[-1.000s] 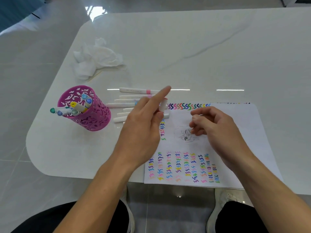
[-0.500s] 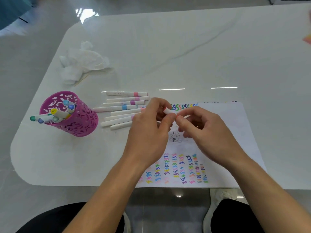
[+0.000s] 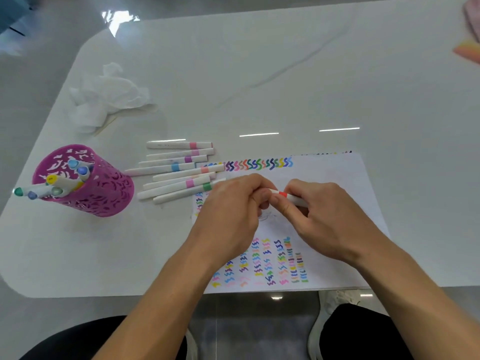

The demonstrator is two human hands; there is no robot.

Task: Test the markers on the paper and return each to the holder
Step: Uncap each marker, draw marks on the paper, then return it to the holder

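Both hands have come together over the paper: the left hand and right hand now grip a red marker, probably uncapping it for testing

— Any words, brands or numbers to read here?
— None. The paper carries only coloured squiggles and a small doodle; any print on the white markers is too blurred to read.
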